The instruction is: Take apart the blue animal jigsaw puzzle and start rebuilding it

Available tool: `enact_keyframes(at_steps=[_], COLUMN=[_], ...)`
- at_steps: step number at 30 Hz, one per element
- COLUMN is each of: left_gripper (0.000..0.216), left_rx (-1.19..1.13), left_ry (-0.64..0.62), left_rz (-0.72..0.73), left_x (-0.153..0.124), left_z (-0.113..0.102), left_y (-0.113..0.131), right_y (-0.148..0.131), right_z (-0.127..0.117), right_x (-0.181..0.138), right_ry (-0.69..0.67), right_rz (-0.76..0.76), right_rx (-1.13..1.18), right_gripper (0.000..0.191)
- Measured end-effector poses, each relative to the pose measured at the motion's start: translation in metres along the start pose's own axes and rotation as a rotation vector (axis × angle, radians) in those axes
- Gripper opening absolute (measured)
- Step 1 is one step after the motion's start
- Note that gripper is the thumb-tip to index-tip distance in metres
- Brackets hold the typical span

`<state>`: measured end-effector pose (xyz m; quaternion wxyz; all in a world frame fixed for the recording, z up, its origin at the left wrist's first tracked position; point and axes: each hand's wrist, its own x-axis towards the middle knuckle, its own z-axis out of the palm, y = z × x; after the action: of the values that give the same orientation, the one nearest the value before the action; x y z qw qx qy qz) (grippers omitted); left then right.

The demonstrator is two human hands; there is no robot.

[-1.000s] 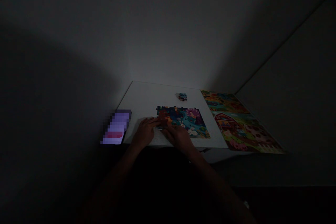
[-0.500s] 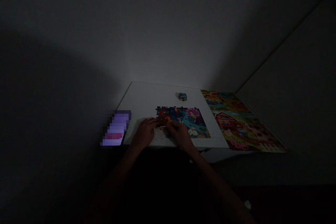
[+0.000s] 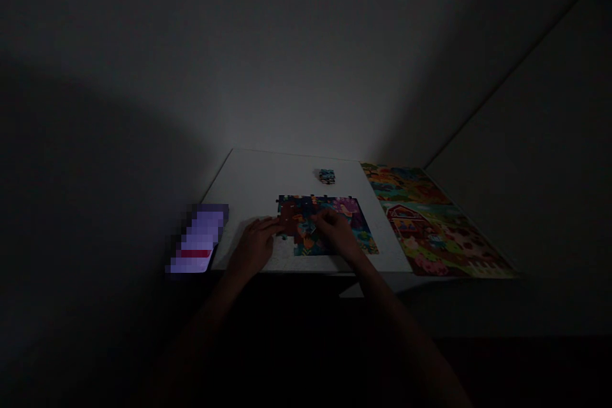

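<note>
A colourful, partly assembled jigsaw puzzle (image 3: pixel 306 213) lies on a white board (image 3: pixel 268 178) in a dark room. My left hand (image 3: pixel 253 245) rests at the puzzle's left edge, its fingers stretched toward the pieces and touching them. My right hand (image 3: pixel 337 229) lies on top of the puzzle's middle with its fingers curled down onto the pieces; whether it pinches a piece is too dark to tell. A small heap of loose pieces (image 3: pixel 326 175) sits farther back on the board.
A finished farm-picture puzzle or box lid (image 3: pixel 430 223) lies to the right of the board. A lit, blurred screen (image 3: pixel 198 239) sits at the board's left corner. A wall rises close behind; everything around is in deep shadow.
My right hand has moved from the puzzle's lower left corner up onto its middle. The lower left part now shows more pieces. My left hand stayed beside the left edge.
</note>
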<state>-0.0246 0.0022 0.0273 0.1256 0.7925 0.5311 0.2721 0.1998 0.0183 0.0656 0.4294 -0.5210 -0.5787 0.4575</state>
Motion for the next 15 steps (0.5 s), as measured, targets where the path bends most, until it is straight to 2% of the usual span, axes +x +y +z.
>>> enact_keyframes(at_steps=[3, 7, 15], left_gripper=[0.046, 0.045, 0.04], left_rx=[0.012, 0.015, 0.033], left_ry=[-0.001, 0.012, 0.067], left_rz=[0.0, 0.023, 0.055], left_x=[0.0, 0.0, -0.001], left_z=[0.0, 0.002, 0.006], left_y=[-0.001, -0.004, -0.007], right_y=[0.005, 0.007, 0.009], right_z=[-0.02, -0.048, -0.088], right_x=[0.018, 0.044, 0.102], right_ry=[0.044, 0.085, 0.079], right_rz=[-0.06, -0.07, -0.04], right_rx=[0.004, 0.005, 0.073], right_gripper=[0.032, 0.027, 0.033])
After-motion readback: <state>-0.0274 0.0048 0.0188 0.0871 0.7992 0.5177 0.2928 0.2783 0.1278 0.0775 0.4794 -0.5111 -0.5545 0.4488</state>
